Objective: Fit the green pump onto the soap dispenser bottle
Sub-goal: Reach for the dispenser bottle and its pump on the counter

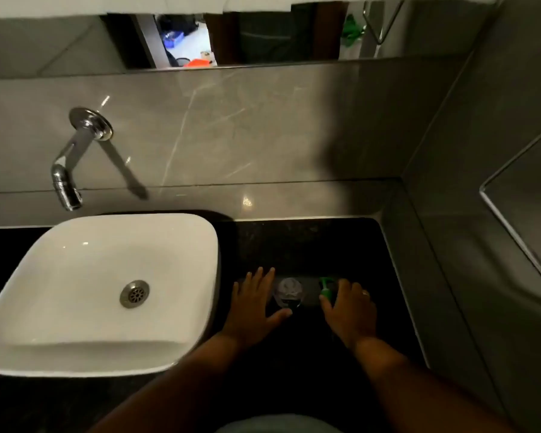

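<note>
A clear soap dispenser bottle (289, 292) stands on the black counter (310, 242), seen from above with its top towards me. My left hand (256, 303) is spread open just left of it, thumb near its base. The green pump (326, 289) lies to the right of the bottle. My right hand (350, 307) rests over the pump's right side with the thumb below it and fingers curled beside it; whether it grips the pump is unclear. A ring shows on that hand.
A white square basin (44, 307) fills the counter's left half, with a chrome wall tap (69, 179) above it. A grey tiled wall runs behind and along the right side (450, 260). A mirror strip (263, 35) sits at the top.
</note>
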The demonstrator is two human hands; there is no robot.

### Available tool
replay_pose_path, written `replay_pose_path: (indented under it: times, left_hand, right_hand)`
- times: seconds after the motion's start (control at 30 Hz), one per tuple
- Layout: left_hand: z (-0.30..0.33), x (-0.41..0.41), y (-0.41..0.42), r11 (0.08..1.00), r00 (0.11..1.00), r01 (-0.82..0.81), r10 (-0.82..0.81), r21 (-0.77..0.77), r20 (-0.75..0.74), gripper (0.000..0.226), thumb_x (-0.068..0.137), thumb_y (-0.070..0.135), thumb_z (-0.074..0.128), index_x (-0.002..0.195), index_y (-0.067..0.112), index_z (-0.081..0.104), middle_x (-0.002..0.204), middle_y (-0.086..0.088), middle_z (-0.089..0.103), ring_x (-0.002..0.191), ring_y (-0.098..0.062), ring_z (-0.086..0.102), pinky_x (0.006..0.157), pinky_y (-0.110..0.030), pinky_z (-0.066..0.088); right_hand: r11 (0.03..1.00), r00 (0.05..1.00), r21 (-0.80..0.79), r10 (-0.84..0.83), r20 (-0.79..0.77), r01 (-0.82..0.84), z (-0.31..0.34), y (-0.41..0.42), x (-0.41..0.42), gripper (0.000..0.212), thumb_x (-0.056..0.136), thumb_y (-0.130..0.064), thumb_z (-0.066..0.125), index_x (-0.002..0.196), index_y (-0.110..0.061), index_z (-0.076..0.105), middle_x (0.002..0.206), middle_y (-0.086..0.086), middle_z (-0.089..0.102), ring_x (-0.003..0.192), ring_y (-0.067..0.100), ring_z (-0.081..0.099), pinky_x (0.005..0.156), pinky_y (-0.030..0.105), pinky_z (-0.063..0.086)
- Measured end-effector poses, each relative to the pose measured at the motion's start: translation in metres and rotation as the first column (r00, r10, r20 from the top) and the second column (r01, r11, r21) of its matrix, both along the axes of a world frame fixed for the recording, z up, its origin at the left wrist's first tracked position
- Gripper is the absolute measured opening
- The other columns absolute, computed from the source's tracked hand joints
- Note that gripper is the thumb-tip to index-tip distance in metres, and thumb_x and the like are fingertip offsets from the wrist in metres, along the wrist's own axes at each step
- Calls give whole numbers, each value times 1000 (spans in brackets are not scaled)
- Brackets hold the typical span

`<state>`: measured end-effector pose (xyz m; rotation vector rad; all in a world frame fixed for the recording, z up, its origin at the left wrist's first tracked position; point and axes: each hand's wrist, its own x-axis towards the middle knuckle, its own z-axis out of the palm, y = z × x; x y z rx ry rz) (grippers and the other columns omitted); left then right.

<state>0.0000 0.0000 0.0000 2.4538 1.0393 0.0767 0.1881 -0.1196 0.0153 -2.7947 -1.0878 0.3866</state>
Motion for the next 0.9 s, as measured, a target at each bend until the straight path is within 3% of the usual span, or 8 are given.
replay_pose_path:
  times: [0.13,0.27,0.33,0.43,0.53,0.7,0.8,0.9]
  left_hand:
    - [-7,10,7,1000,996,-5,4,6,89,84,72,84,43,144,44,28,158,-3,19,145,-28,7,112,-52,1]
    - [-15,20,14,999,990,-48,48,-1,136,76,68,82,50,127,35,56,157,-3,21,145,-30,-1,110,-57,-4]
    - [-16,21,18,1000,989,-28,28,-2,147,74,67,84,50,123,37,56,158,0,17,144,-26,-11,108,-56,-13]
    - [-19,17,25,1000,986,27,-28,12,165,67,71,85,50,122,42,52,159,6,7,140,-17,-28,100,-43,-34]
    - [-22,13,30,998,988,63,-64,10,142,67,72,86,48,121,41,52,160,5,4,138,-16,-31,96,-40,-39]
    - [-25,10,27,997,990,36,-27,-65,135,68,72,87,48,125,45,45,160,7,4,136,-10,-34,92,-35,-41]
    - [-25,10,26,995,989,43,-30,-88,144,68,72,87,49,128,48,43,160,7,4,134,-7,-36,91,-35,-42]
    - [-24,11,22,993,990,41,-25,-114,137,71,71,88,48,129,47,44,160,6,4,132,-3,-38,90,-36,-42]
  right_hand:
    - [1000,999,-4,-25,-41,25,-11,9,3,47,81,-55,59,109,-17,55,114,10,60,106,32,57,83,41,48]
    - [999,998,-30,-28,-57,26,-22,16,5,41,82,-50,60,107,-18,58,111,9,64,103,32,60,81,39,49]
    - [998,998,-44,-40,-57,38,-24,19,6,40,83,-50,60,107,-18,59,110,8,65,102,31,61,80,38,51]
    - [998,990,17,-55,-126,58,-25,23,9,37,80,-46,64,104,-17,62,106,9,67,99,31,63,80,38,53]
    - [968,932,181,-103,-348,175,-17,33,12,30,79,-35,71,100,-15,65,96,10,71,86,27,66,73,35,55]
    - [834,809,439,-15,-588,334,19,68,21,31,83,-19,71,112,-12,64,99,8,69,85,21,66,73,34,56]
    - [685,772,615,119,-625,391,56,94,31,30,86,-13,68,115,-11,65,98,4,68,81,9,64,66,15,50]
    - [554,765,723,220,-606,413,92,114,36,25,83,-16,68,107,-20,67,95,-4,71,80,1,66,64,10,50]
